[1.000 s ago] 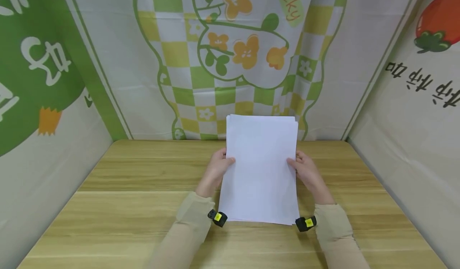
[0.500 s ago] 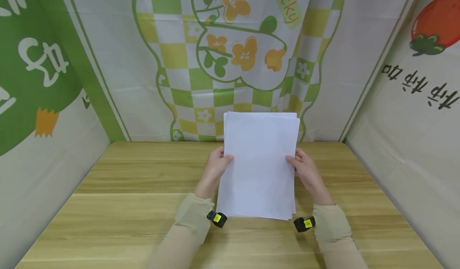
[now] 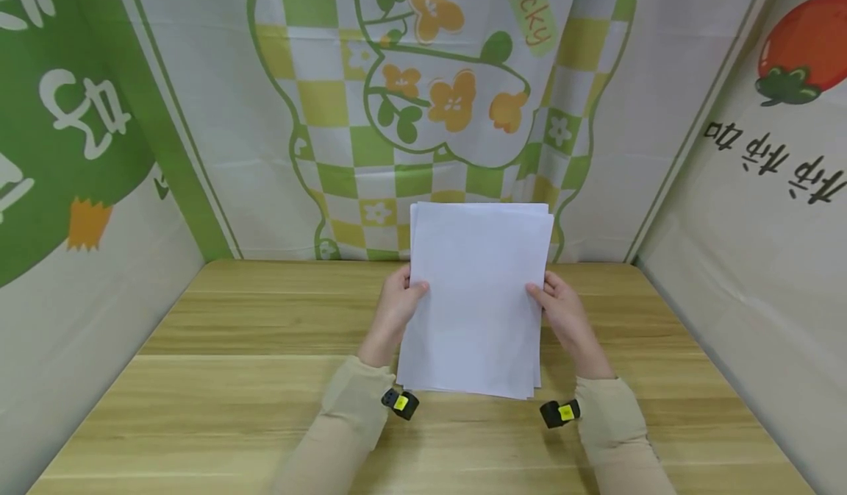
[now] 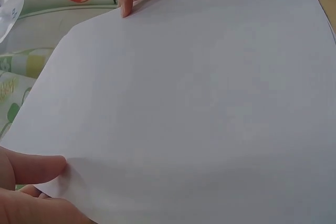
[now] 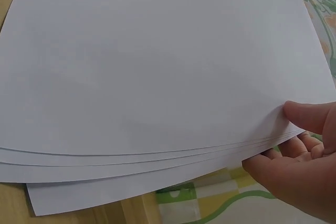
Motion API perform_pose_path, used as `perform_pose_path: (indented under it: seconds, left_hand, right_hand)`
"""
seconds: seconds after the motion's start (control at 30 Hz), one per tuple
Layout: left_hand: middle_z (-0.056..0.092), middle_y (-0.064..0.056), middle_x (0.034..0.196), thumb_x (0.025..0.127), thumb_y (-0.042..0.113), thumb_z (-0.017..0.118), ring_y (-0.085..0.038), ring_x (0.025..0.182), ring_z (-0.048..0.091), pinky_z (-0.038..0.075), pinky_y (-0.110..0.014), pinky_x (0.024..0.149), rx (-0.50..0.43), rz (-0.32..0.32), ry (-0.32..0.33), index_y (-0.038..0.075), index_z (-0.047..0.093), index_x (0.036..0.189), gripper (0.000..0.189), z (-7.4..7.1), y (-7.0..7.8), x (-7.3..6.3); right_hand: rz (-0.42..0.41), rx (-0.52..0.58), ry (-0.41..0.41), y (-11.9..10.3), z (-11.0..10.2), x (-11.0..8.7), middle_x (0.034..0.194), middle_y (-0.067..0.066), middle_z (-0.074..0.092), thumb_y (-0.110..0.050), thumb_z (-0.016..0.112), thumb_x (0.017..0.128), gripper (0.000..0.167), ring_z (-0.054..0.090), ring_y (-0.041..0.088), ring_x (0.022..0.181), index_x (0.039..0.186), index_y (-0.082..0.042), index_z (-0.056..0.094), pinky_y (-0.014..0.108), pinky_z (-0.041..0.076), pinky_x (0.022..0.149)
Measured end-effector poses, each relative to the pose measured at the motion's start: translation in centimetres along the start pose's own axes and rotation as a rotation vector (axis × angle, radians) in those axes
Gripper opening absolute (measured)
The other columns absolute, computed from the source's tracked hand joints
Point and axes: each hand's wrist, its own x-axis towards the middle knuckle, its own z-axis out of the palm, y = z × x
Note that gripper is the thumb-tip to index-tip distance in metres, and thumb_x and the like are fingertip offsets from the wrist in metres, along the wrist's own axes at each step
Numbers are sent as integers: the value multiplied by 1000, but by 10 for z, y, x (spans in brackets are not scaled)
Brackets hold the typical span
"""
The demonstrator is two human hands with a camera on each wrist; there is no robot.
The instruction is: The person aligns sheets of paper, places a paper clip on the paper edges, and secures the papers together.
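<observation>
The left hand [image 3: 395, 307] and right hand [image 3: 565, 310] pinch the paper sheets [image 3: 473, 304] at left and right edges, likely for even support; sheet count is unclear.

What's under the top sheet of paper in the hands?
More white sheets, edges fanned out on the side held by the right hand. The top sheet covers the rest, so their full faces can't be seen.

Soft light in the head view, faint shadows on the bench [image 3: 265, 385], dimmer, gray paper [image 4: 184, 93] in both wrist views, soft shadow by the right thumb [image 5: 310, 117]
</observation>
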Motion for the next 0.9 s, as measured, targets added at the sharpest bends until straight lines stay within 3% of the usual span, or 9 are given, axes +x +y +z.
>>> perform_pose_path:
  seconds: [0.2,0.43,0.6,0.73,0.9]
  left_hand:
    - [63,-23,108,88,-4,52,-26,99,58,46,-41,90,4,33,5,-2,58,123,35,0,0,-1]
    - [62,-24,112,88,-6,51,-27,104,56,44,-43,94,-13,61,22,-3,57,121,34,0,4,-3]
    - [61,-24,115,88,-7,50,-26,106,55,42,-44,96,-31,88,18,-5,57,121,33,0,5,-4]
    - [61,-25,116,88,-9,49,-28,108,55,41,-44,98,-52,116,16,-7,56,121,34,0,7,-4]
    - [60,-23,121,88,-8,50,-29,114,53,39,-46,103,-71,114,7,-6,55,123,35,0,9,-5]
  right_hand:
    - [-36,20,-3,0,0,0,143,19,45,-20,47,100,46,48,22,123,140,-1,36,28,45,97]
    - [-83,32,-6,-3,1,1,145,18,41,-19,47,100,48,41,28,132,143,-1,33,39,37,108]
    - [-96,48,0,-6,2,-1,145,17,41,-19,47,100,49,41,28,132,143,-2,32,41,35,109]
    - [-116,38,2,-9,1,-2,144,17,43,-21,47,100,50,44,25,129,144,-2,32,30,42,102]
    - [-163,26,16,-9,1,-3,141,18,46,-22,48,100,49,52,11,115,142,-2,35,16,47,88]
